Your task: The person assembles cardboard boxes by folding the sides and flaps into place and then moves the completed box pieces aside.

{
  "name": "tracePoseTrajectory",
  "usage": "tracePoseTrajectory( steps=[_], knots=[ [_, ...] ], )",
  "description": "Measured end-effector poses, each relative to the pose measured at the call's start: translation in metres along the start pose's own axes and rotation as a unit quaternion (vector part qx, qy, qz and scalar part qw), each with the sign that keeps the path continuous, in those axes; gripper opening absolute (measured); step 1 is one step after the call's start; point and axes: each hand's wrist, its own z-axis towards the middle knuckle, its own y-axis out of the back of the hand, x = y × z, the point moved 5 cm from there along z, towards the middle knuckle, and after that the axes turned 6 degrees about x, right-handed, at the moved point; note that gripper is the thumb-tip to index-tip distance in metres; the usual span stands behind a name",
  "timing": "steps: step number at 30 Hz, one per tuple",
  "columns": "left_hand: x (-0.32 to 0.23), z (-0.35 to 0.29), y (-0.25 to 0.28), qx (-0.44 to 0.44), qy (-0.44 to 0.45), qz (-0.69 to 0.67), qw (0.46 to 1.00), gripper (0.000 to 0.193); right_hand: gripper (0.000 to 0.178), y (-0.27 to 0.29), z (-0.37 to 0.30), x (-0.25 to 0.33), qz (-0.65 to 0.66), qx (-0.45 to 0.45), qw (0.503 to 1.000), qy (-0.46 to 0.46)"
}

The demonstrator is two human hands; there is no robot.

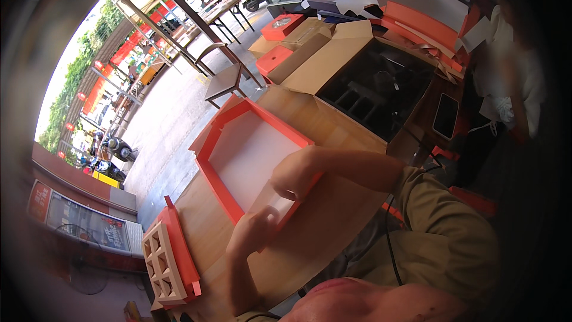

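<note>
A shallow red-orange cardboard box (pixel 229 203) with a white inside lies tilted across the wooden table in front of me. My left hand (pixel 256 231) is at its near corner, fingers bent and pressed on the near wall. Against the same near side, a little farther right, my right hand (pixel 293 173) has its fingers curled down over the box's edge. A pale flap of the near wall shows between the two hands. Both hands look closed on the box; the fingertips are partly hidden.
At the table's left end, a brown cardboard divider (pixel 161 265) leans on a flat red piece (pixel 180 241). Beyond the box stands an open brown carton (pixel 333 53) with a dark inside. A phone (pixel 445 115) lies at right. Folded red cardboard (pixel 417 21) piles behind; a chair (pixel 225 77) stands past the table.
</note>
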Motion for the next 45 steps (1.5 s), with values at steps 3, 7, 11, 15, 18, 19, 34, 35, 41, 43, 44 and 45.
tracePoseTrajectory(
  steps=[3, 7, 11, 15, 18, 19, 34, 35, 41, 43, 44, 45],
  knots=[
    [-0.004, 0.008, -0.008, 0.01, -0.028, 0.017, 0.999, 0.011, 0.016, 0.002, -0.003, -0.001, -0.013, 0.014, 0.999, -0.039],
    [-0.003, 0.011, -0.018, -0.137, -0.078, -0.004, 0.987, 0.016, 0.019, 0.015, -0.005, -0.008, 0.007, -0.025, 0.996, -0.088],
    [-0.008, 0.033, -0.052, -0.115, -0.138, -0.029, 0.983, 0.033, 0.024, 0.026, -0.018, -0.026, 0.015, -0.104, 0.992, -0.075],
    [-0.034, 0.042, -0.078, -0.136, -0.172, 0.057, 0.974, 0.042, 0.022, 0.038, -0.031, -0.022, 0.021, -0.305, 0.949, -0.077],
    [-0.037, 0.035, -0.077, -0.143, -0.138, 0.06, 0.978, 0.043, 0.02, 0.048, -0.02, -0.005, 0.018, -0.422, 0.906, -0.033],
    [-0.038, 0.032, -0.078, -0.141, -0.131, 0.061, 0.979, 0.044, 0.02, 0.047, -0.014, -0.001, 0.025, -0.451, 0.892, -0.011],
    [-0.027, 0.034, -0.071, -0.136, -0.16, 0.055, 0.976, 0.047, 0.026, -0.052, -0.016, -0.055, -0.078, -0.643, 0.761, -0.04],
    [-0.023, 0.035, -0.069, -0.135, -0.155, 0.033, 0.978, 0.048, 0.027, -0.053, -0.012, -0.058, -0.072, -0.636, 0.767, -0.041],
    [0.001, 0.041, -0.081, -0.201, -0.049, 0.038, 0.978, 0.059, 0.037, -0.054, -0.007, -0.065, -0.054, -0.628, 0.774, -0.062],
    [0.0, 0.044, -0.082, -0.191, -0.019, 0.042, 0.98, 0.062, 0.039, -0.055, -0.008, -0.067, -0.048, -0.633, 0.77, -0.063],
    [0.001, 0.044, -0.082, -0.189, -0.011, 0.042, 0.981, 0.063, 0.039, -0.055, -0.008, -0.067, -0.044, -0.631, 0.772, -0.063],
    [0.002, 0.044, -0.082, -0.187, -0.003, 0.043, 0.981, 0.065, 0.038, -0.054, -0.008, -0.067, -0.04, -0.629, 0.773, -0.062]
  ],
)
